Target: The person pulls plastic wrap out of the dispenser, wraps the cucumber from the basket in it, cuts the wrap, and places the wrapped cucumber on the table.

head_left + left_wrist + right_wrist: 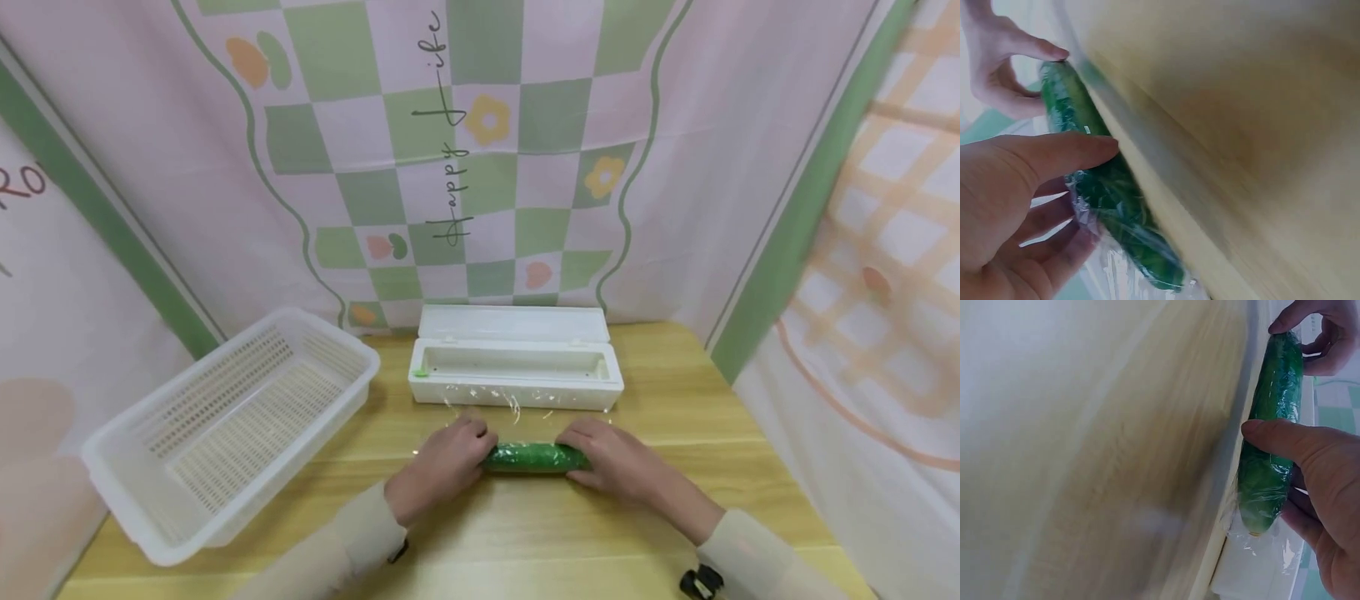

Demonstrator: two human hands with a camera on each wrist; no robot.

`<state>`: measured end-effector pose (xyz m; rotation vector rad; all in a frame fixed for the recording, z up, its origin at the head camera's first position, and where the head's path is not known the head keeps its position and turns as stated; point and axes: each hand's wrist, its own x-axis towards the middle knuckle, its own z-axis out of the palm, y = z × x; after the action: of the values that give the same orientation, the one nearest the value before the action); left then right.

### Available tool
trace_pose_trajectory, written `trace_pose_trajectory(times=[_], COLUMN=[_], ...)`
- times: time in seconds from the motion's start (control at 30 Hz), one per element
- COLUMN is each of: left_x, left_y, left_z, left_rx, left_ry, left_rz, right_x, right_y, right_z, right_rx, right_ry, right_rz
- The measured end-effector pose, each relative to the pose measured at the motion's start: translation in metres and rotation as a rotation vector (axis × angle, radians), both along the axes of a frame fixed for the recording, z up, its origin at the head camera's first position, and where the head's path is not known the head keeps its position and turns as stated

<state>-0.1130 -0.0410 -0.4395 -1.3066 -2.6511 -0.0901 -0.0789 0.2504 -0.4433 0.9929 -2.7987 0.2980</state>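
Observation:
A green cucumber lies crosswise over the table in front of me, wrapped in shiny clear plastic film. Near its left end my left hand grips it, thumb on the near side and fingers on the far side. My right hand holds it toward the right end in the same way. In the right wrist view the cucumber's tip shows beyond the right thumb, with loose film around it. Film also spreads on the table between the cucumber and a long white box with its lid raised.
A white slatted plastic basket stands at the left of the wooden table. The white box sits at the back, with a small green piece on its left front edge. A patterned curtain hangs right behind the table.

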Motion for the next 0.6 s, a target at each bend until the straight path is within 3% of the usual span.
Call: trace_pose_trajectory(times=[0.27,0.4,0.6], left_x=[0.018,0.018,0.011], left_y=[-0.007,-0.008,-0.005], left_z=[-0.001,-0.002,-0.001], left_rx=[-0.010,-0.008,-0.005], left_ry=[-0.100,-0.140,-0.269], left_rz=[-0.030,-0.018,0.005], right_x=[0.017,0.018,0.017], right_y=[-0.002,-0.003,-0.003], right_z=[0.002,0.001,0.002], right_rx=[0.021,0.016,0.047], right_ry=[-0.021,-0.021,-0.034], right_rz=[0.047,0.051,0.031])
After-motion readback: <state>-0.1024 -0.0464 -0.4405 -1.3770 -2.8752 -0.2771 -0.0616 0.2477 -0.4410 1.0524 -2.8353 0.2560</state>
